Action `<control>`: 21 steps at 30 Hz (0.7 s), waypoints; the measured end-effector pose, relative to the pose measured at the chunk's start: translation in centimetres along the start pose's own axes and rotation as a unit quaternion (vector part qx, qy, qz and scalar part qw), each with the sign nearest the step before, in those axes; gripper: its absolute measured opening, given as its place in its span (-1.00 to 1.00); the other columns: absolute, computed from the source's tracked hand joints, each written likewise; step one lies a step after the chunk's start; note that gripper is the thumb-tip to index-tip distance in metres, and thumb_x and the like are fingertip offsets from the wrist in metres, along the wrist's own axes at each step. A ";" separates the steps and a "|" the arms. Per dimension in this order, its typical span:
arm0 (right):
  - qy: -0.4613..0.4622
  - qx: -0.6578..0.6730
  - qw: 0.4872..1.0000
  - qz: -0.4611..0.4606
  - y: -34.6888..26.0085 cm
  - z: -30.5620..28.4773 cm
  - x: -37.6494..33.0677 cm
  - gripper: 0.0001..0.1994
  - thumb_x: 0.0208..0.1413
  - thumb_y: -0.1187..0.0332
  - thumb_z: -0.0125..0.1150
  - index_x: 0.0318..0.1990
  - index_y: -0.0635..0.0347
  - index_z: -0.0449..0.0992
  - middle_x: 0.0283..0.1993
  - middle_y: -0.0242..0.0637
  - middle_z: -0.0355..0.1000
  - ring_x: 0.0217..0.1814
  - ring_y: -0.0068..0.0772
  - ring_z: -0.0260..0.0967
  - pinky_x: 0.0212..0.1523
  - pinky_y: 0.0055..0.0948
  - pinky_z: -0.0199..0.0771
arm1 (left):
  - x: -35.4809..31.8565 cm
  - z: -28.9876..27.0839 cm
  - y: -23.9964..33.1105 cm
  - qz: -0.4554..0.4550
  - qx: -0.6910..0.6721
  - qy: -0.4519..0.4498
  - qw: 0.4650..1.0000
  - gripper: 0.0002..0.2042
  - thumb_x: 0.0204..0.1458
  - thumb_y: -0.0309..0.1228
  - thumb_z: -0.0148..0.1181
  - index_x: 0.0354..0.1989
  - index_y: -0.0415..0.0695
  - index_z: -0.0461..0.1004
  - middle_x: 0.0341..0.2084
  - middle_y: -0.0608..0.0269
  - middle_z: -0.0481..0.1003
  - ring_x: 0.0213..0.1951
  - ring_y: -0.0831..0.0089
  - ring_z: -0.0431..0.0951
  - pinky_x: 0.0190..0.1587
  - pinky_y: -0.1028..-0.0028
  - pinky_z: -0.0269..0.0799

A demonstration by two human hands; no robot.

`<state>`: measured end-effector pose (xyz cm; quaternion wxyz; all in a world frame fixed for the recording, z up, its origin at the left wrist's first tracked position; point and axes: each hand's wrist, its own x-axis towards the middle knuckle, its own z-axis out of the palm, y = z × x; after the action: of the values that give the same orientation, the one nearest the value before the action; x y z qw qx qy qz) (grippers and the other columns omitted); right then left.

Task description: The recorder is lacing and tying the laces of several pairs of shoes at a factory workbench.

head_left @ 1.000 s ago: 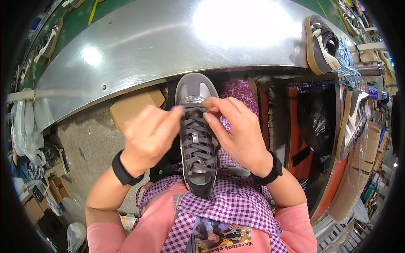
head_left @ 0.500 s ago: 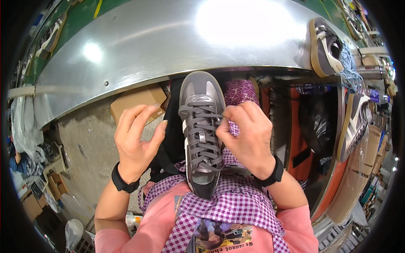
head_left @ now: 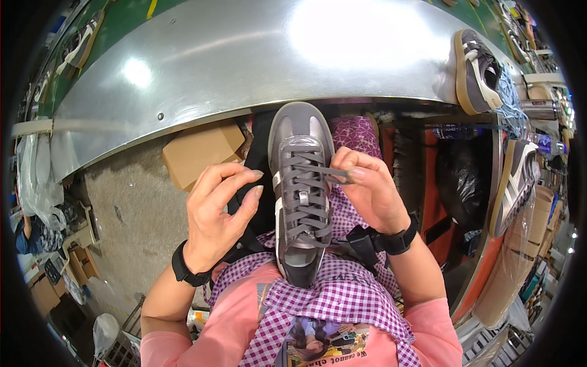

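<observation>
A grey sneaker (head_left: 304, 202) with a silvery toe and pale side stripes rests on my lap, toe pointing away from me. Flat grey laces criss-cross its tongue. To the right of the shoe, my right hand (head_left: 370, 186) pinches a grey shoelace (head_left: 333, 173) between thumb and fingers, the lace stretched out sideways from the upper eyelets. My left hand (head_left: 221, 211) hovers left of the shoe, thumb and fingers apart, holding nothing. Black bands circle both wrists. A purple checked apron (head_left: 330, 275) lies under the heel.
A shiny metal table (head_left: 214, 79) spans the far side. On its right end stands a dark sneaker (head_left: 477, 70) beside light blue laces (head_left: 507, 101); another sneaker (head_left: 512, 186) lies nearer. A cardboard box (head_left: 205, 153) is below the table, and a black plastic bag (head_left: 460, 177) sits at right.
My right hand has turned palm-up and moved slightly right, drawing the lace out from the shoe. My left hand has come closer to the shoe, still apart from it.
</observation>
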<state>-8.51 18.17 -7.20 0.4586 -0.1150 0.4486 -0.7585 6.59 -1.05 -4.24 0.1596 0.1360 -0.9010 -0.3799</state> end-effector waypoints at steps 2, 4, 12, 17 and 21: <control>0.007 0.079 0.997 -0.010 0.1 0.0 -0.2 -0.81 0.14 0.38 0.19 -0.45 0.28 0.38 -0.36 -0.48 0.27 -0.36 -0.66 0.20 -0.32 -0.57 0.25 | 1.1 -0.1 0.9 0.038 0.003 -0.004 0.999 -0.76 -0.20 -0.58 0.34 -0.28 -0.20 0.57 -0.32 0.15 0.50 -0.29 0.23 0.52 -0.23 0.38 0.43; -0.025 -0.226 0.970 0.091 -1.8 0.5 0.2 -0.78 0.18 0.32 0.16 -0.42 0.30 0.45 -0.37 -0.47 0.31 -0.38 -0.63 0.24 -0.33 -0.55 0.27 | 2.2 -0.2 1.6 0.099 0.011 -0.038 0.994 -0.73 -0.25 -0.58 0.37 -0.29 -0.19 0.57 -0.39 0.18 0.52 -0.32 0.25 0.52 -0.27 0.39 0.44; -0.007 -0.011 1.000 0.026 -0.1 0.8 0.0 -0.70 0.29 0.28 0.02 -0.38 0.30 0.55 -0.36 -0.41 0.37 -0.25 -0.61 0.26 -0.16 -0.56 0.25 | 3.6 0.9 4.6 0.170 0.099 -0.093 0.976 -0.69 -0.32 -0.57 0.35 -0.29 -0.17 0.53 -0.43 0.23 0.53 -0.39 0.26 0.52 -0.37 0.38 0.46; 0.007 -0.138 0.990 0.024 -1.0 1.3 -0.1 -0.71 0.31 0.30 -0.02 -0.30 0.33 0.54 -0.34 -0.39 0.38 -0.25 -0.60 0.25 -0.18 -0.55 0.26 | 4.8 1.1 6.1 0.220 0.262 -0.199 0.918 -0.78 -0.27 -0.48 0.14 -0.36 -0.23 0.47 -0.58 0.29 0.36 -0.45 0.38 0.42 -0.44 0.44 0.41; 0.117 -0.291 0.948 -0.044 -1.1 0.3 -1.9 -0.75 0.29 0.32 0.01 -0.12 0.34 0.52 -0.26 -0.32 0.39 -0.24 -0.56 0.30 -0.17 -0.55 0.30 | 3.6 -0.4 3.8 0.222 0.195 -0.098 0.950 -0.71 -0.34 -0.55 0.24 -0.33 -0.21 0.48 -0.52 0.27 0.42 -0.43 0.37 0.45 -0.42 0.43 0.41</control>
<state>-7.99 19.71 -5.73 0.3157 -0.1736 0.6951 -0.6221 2.97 -0.04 -0.58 0.1217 -0.0769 -0.9761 -0.1628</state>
